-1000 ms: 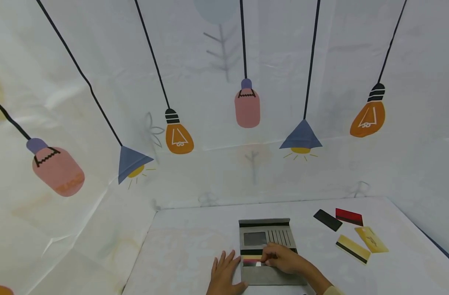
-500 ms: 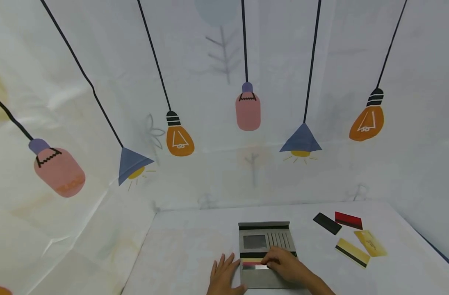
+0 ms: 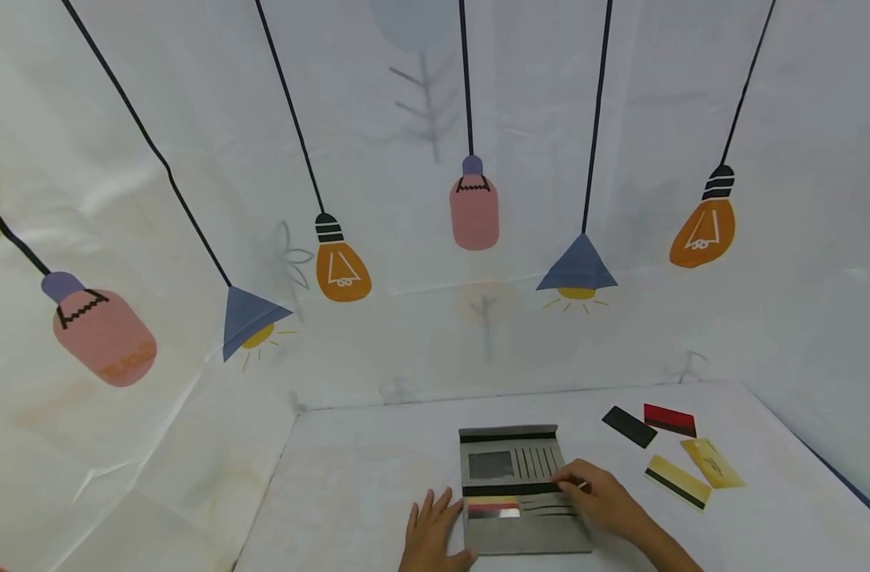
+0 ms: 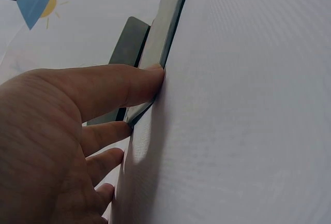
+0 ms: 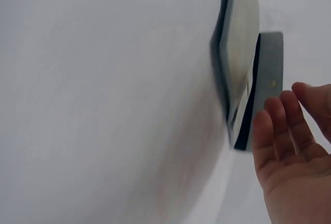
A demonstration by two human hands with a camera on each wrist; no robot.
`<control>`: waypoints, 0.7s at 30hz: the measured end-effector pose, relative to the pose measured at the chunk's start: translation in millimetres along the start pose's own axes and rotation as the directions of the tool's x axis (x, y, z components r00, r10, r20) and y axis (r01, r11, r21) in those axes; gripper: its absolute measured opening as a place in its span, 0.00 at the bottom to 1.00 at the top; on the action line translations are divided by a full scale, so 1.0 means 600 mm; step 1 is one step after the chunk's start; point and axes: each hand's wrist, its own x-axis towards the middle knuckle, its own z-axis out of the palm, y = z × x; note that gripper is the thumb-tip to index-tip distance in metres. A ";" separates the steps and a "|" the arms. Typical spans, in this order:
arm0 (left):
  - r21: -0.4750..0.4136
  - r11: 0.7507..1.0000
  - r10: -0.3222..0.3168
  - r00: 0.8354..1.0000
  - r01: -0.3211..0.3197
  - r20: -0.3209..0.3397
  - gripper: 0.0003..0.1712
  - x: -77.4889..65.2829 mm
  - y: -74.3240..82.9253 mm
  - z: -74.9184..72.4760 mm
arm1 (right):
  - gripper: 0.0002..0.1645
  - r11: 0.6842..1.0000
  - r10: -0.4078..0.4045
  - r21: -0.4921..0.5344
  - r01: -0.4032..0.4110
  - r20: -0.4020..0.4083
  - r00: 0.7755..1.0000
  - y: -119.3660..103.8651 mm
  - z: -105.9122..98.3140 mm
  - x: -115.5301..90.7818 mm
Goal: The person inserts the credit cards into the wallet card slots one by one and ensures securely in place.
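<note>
A grey wallet lies unfolded on the white table, with a dark window and card slots in its far half. Several cards, showing yellow, red and silver bands, sit in its near left slots. My left hand rests at the wallet's left side with fingers spread; in the left wrist view its thumb and index finger touch the wallet's edge and corner. My right hand hovers at the wallet's right edge, fingers bent. In the right wrist view, a gap shows between the thumb and fingers, with nothing held.
To the right of the wallet lie a black card, a red card, a gold card and a yellow card with a dark stripe. A white wall sheet printed with lamps stands behind the table.
My right hand has left the cards in the near left slots and moved right to the wallet's edge, uncovering the near right slots. The left hand stays in place.
</note>
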 end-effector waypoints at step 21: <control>0.040 0.997 0.067 0.998 -0.066 -0.018 0.40 -0.004 -0.001 -0.005 | 0.20 0.895 0.347 -0.204 -0.396 -0.236 0.908 0.139 -0.202 -0.081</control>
